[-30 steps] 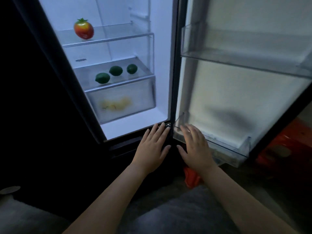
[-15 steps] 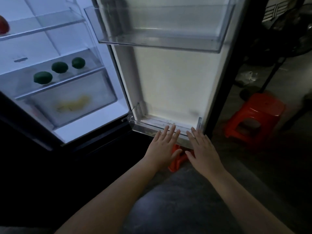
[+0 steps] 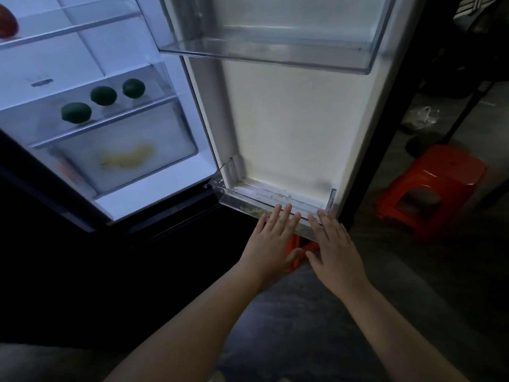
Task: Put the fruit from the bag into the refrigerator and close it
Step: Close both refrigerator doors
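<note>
Fingers (image 3: 285, 216) straight, slightly spread and holding nothing, the left hand (image 3: 271, 238) and right hand (image 3: 334, 249) reach side by side to the clear lower bin (image 3: 242, 199) of the open door (image 3: 289, 128). Whether the tips press on its front edge cannot be told. Fruit sits inside the refrigerator (image 3: 55, 67): three green fruits (image 3: 103, 95) on a glass shelf, a red one (image 3: 7, 23) on the shelf above, and something yellow (image 3: 126, 159) blurred behind the drawer front. With fruit shelved, closing looks like the step in hand. Done well, it calls for flat palms on the door's free edge rather than the thin plastic bin, a steady swing, and fingers kept out of the seam. Something orange (image 3: 293, 246) lies on the floor beneath the hands, and a red stool (image 3: 435, 188) stands to the right.
</note>
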Motion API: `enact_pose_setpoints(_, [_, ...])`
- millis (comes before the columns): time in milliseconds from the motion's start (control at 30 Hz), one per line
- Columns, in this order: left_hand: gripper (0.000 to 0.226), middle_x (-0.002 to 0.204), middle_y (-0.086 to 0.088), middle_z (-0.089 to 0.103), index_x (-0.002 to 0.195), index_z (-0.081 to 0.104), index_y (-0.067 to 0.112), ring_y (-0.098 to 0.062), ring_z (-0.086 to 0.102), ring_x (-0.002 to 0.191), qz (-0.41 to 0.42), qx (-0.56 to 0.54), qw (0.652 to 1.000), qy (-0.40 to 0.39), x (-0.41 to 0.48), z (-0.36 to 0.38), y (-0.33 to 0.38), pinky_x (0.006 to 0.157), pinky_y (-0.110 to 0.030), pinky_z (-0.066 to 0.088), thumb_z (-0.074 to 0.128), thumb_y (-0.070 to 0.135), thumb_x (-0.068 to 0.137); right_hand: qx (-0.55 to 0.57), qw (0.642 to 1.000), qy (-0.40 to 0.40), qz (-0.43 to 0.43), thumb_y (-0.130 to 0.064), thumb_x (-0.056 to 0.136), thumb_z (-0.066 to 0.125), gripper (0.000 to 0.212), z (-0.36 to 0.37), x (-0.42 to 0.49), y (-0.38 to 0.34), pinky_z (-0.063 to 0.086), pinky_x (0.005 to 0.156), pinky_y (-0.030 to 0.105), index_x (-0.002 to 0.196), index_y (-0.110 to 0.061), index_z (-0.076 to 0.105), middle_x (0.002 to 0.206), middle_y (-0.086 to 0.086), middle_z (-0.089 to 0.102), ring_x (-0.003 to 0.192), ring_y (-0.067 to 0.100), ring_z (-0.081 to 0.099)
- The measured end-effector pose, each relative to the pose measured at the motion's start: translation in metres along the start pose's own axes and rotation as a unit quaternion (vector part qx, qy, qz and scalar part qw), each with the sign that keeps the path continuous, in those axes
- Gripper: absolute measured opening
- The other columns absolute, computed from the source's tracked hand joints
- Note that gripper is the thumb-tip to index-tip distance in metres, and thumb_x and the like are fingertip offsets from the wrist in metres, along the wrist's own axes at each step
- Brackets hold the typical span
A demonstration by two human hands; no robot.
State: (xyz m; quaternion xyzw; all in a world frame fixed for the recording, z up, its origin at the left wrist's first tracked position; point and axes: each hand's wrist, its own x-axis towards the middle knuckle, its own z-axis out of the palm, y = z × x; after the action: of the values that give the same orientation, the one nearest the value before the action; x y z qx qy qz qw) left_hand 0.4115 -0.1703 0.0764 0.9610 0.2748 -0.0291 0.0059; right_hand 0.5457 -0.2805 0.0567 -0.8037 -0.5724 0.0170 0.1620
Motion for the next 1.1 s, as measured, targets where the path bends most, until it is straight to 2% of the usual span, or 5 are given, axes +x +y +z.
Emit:
enact_pose_setpoints(233, [0.074, 0.156, 0.0, -0.017, 0.145, -0.015, 0.027, -0.019, -0.019, 0.142, 0.017, -0.015, 1.0, 0.002, -0.022, 0.003, -0.019, 0.117, -0.041, -0.006, 0.001, 0.066, 0.084, -0.01, 1.0, -0.007, 0.003, -0.034, 0.081, 0.067, 0.091, 0.002, -0.017, -0.03, 0.008, 0.114, 0.04, 0.149, -0.026, 0.008, 0.157, 0.002, 0.015, 0.145, 0.019, 0.002])
enact_pose_setpoints(367, [0.071, 0.154, 0.0, -0.02, 0.144, -0.015, 0.026, -0.019, -0.021, 0.141, 0.031, -0.01, 0.999, 0.002, -0.039, 0.002, -0.034, 0.116, -0.04, -0.008, 0.012, 0.063, 0.09, -0.015, 0.999, -0.017, 0.023, -0.039, 0.083, 0.064, 0.093, 0.006, -0.028, -0.057, 0.001, 0.113, 0.039, 0.148, -0.03, -0.003, 0.156, -0.004, 0.002, 0.145, 0.018, -0.005])
enact_pose_setpoints(533, [0.074, 0.155, -0.003, -0.017, 0.146, -0.012, 0.023, -0.019, -0.02, 0.141, 0.048, -0.037, 0.998, -0.009, -0.067, 0.0, -0.054, 0.117, -0.037, -0.007, 0.01, 0.063, 0.088, -0.012, 0.998, -0.022, 0.057, -0.047, 0.088, 0.055, 0.089, 0.012, -0.043, -0.106, 0.001, 0.112, 0.035, 0.144, -0.033, -0.011, 0.152, -0.01, -0.013, 0.141, 0.013, -0.019])
enact_pose_setpoints(733, [0.071, 0.157, -0.006, -0.012, 0.15, -0.003, 0.017, -0.014, -0.021, 0.136, 0.063, -0.076, 0.995, -0.004, -0.102, -0.001, -0.093, 0.113, -0.032, -0.007, 0.025, 0.056, 0.097, -0.019, 0.994, -0.028, 0.101, -0.05, 0.09, 0.049, 0.085, 0.025, -0.055, -0.171, 0.006, 0.117, 0.038, 0.147, -0.029, -0.01, 0.155, -0.009, -0.013, 0.14, 0.012, -0.023])
enact_pose_setpoints(1100, [0.071, 0.158, -0.002, -0.011, 0.15, -0.005, 0.017, -0.013, -0.012, 0.143, 0.081, -0.044, 0.996, -0.009, -0.151, -0.005, -0.156, 0.111, -0.029, -0.007, 0.024, 0.055, 0.098, -0.036, 0.992, -0.031, 0.121, -0.039, 0.091, 0.05, 0.083, 0.038, -0.06, -0.263, 0.002, 0.118, 0.037, 0.15, -0.02, -0.005, 0.158, -0.001, -0.008, 0.142, 0.019, -0.018])
